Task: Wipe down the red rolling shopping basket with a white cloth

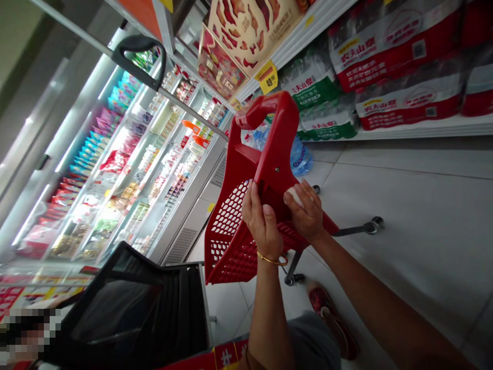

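Note:
A red plastic shopping cart (283, 149) stands tilted in view right in front of me, its handle at the top and its perforated basket side below. My left hand (263, 221), with a gold bracelet (269, 258) at the wrist, is held up before the basket with its fingers stretched out. Whether it touches the plastic I cannot tell. Beside it, my right hand (308, 213) has its fingers closed round a small white thing (296, 196), perhaps soft and crumpled; most of it is covered by the fingers.
Wrapped packs of bottled water (396, 46) fill the shelf at upper right, near a yellow price tag (267, 77). A lit refrigerated display (127, 169) runs along the left. A black bin-like container (185, 308) stands lower left. Cart wheels (375, 224) rest on the tiled floor (416, 205).

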Available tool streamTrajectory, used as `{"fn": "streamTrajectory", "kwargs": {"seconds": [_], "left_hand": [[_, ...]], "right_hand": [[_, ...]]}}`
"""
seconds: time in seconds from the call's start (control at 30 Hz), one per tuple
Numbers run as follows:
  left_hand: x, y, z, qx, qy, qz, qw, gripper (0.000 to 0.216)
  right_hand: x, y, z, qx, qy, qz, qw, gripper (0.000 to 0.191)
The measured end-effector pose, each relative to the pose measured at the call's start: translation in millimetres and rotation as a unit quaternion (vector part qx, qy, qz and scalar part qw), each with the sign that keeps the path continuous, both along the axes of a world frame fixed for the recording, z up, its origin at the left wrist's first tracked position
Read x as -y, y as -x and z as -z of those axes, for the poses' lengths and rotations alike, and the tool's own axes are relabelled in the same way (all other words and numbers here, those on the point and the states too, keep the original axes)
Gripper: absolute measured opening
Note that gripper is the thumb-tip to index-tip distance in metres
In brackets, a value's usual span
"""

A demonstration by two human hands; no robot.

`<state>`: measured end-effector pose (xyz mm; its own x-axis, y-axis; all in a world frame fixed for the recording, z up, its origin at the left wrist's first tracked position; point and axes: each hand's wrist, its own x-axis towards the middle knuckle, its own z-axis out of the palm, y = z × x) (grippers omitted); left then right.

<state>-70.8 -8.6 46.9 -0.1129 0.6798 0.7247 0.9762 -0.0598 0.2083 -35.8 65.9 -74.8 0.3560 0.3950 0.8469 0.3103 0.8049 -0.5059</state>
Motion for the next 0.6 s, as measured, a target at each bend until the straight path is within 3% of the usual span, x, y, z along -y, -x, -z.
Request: {"fn": "streamTrajectory", "kwargs": {"seconds": [0.3, 0.6], "left_hand": [[0.5, 2.2, -1.2, -0.005, 0.003, -0.017, 1.0, 0.051], [-1.2, 4.3, -0.7, -0.004, -0.006, -0.016, 1.0, 0.048]], "right_hand": [[15.3, 9.0, 45.2, 0.01, 0.044, -0.003, 0.999, 0.035], [26.6, 3.2, 75.5, 0.001, 0.057, -0.046, 0.997, 0.041]]}}
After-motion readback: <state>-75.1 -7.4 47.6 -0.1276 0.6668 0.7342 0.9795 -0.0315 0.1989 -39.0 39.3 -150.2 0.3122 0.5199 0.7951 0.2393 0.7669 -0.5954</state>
